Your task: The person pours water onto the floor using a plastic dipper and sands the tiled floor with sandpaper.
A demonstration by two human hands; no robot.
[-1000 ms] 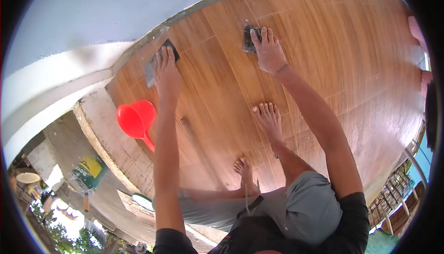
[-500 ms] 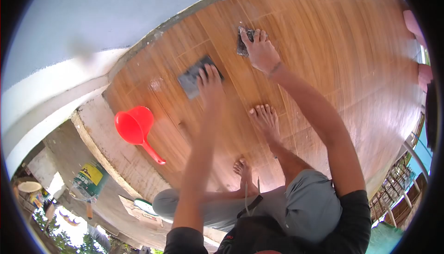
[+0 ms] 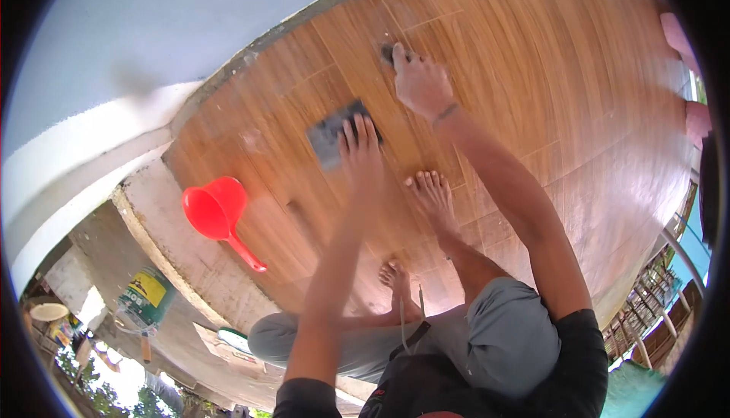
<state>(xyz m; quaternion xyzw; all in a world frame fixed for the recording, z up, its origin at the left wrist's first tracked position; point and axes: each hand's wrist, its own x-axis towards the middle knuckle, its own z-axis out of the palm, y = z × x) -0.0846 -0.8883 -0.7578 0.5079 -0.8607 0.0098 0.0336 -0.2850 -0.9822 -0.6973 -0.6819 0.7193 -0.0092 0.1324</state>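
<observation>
My left hand [image 3: 360, 148] presses its fingers over a flat grey rectangular pad [image 3: 325, 144] on the wood-look tile floor [image 3: 494, 53]. The pad's left side shows past my fingers; its right part is partly covered. Farther out, near the wall, my right hand [image 3: 423, 87] is closed around a small dark pad [image 3: 387, 54], mostly hidden and blurred by the fingers. On the floor to the left of my left hand lies a red plastic dipper [image 3: 217, 209], its handle pointing toward me.
My bare feet [image 3: 433, 196] are on the tiles between my arms. At left, a rough concrete ledge [image 3: 182, 228] borders the tiled floor. A green and yellow container [image 3: 148, 296] stands below it. A pale wall [image 3: 152, 30] rises beyond the floor's far edge.
My left hand and the grey pad have slid slightly right and toward me. My right hand has shifted a little left, and its dark pad now shows much less.
</observation>
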